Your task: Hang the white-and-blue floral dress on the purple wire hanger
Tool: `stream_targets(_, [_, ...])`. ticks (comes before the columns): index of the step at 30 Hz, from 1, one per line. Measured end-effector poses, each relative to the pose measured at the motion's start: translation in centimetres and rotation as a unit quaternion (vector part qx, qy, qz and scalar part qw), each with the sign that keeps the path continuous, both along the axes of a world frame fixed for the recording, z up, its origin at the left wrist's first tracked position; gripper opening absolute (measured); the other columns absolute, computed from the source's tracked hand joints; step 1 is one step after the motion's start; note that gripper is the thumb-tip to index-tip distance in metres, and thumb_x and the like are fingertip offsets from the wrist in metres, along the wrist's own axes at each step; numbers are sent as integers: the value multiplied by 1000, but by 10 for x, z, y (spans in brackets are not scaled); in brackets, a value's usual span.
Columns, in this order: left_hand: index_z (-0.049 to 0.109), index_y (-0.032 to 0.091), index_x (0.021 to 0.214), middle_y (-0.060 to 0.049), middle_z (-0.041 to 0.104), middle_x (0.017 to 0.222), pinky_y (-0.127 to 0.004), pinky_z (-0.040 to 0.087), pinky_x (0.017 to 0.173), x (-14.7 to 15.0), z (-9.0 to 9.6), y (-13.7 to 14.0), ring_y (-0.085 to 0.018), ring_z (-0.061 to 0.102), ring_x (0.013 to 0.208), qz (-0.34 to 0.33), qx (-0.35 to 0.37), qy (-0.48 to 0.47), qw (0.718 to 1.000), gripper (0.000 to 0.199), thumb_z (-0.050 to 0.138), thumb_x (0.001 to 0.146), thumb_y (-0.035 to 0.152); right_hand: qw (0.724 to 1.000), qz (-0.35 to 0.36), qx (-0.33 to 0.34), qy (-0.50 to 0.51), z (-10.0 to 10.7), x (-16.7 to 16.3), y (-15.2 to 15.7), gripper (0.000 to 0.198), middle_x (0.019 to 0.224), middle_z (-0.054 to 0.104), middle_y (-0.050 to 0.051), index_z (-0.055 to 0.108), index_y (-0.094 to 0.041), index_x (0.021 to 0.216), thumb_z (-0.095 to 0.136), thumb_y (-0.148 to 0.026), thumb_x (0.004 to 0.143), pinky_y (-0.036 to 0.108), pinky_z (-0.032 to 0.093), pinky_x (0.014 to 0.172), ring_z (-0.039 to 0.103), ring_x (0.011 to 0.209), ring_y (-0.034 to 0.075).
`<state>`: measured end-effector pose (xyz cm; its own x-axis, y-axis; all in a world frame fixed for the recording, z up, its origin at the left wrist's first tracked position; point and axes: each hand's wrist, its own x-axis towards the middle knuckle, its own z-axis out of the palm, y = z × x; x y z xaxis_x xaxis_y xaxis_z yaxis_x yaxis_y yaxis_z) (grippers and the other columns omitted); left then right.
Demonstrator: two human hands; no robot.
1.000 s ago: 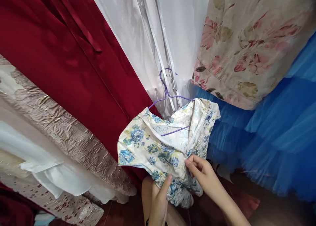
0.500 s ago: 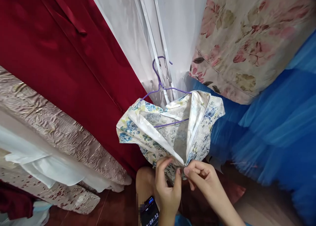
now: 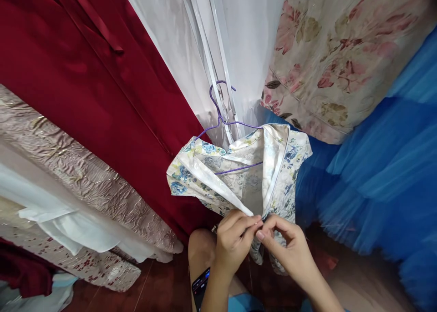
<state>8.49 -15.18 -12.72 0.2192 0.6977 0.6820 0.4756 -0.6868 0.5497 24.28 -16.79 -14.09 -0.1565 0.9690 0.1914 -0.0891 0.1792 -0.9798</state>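
Note:
A white garment with blue and yellow flowers (image 3: 285, 184) hangs on a purple hanger (image 3: 218, 105), its V-shaped opening facing me. White inner lining shows along both sides of the opening. My left hand (image 3: 234, 237) pinches the fabric at the lower point of the V, thumb and forefinger closed. Just beside it, my right hand (image 3: 290, 244) closes thumb against fingers at the garment's right edge. The fingertips of both hands almost meet and hide the small part between them. Below the hands, the lower cloth hangs in folds.
White metal bars (image 3: 223, 62) stand behind the hanger. A red cloth (image 3: 136, 103) and a textured pink cloth (image 3: 85, 175) hang at left; a pink floral cloth (image 3: 341, 66) and blue tulle (image 3: 368, 189) hang at right. A phone (image 3: 200, 289) lies by my leg.
My left hand has moved up and right, and its thumb and forefinger have come together on the fabric. The sides of the opening have drawn slightly right; my right hand stays close by.

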Motion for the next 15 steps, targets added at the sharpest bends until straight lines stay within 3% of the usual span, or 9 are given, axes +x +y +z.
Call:
stream_targets(4, [72,21,102,-2,70,80,-26,51,70,2,5,2,-14,64,75,-30,23,-2,999,27,70,83,2,999,0,17,-48,-9,2,8,16,82,54,-2,52,-21,85,69,-24,85,26,42,75,52,80,16])
stream_targets(7, [69,18,98,-3,69,78,-28,50,68,7,9,5,-14,62,72,-39,33,17,999,21,69,84,4,998,-4,39,-51,-16,-6,14,6,84,56,-1,54,-21,89,60,-22,90,27,42,76,53,82,18])
stream_targets(11, [67,17,93,-2,67,74,-30,47,68,15,25,17,-15,59,70,-41,82,77,993,11,68,86,8,997,-31,60,-31,-22,-14,15,21,72,50,-1,53,-19,79,49,-29,98,26,38,65,45,69,15])
stream_targets(15, [64,18,83,-1,65,71,-29,44,66,13,56,41,-14,57,68,61,131,71,987,9,65,90,13,999,-2,10,-31,-25,-10,6,33,68,34,-3,46,-19,74,50,-40,98,26,28,57,31,64,13])
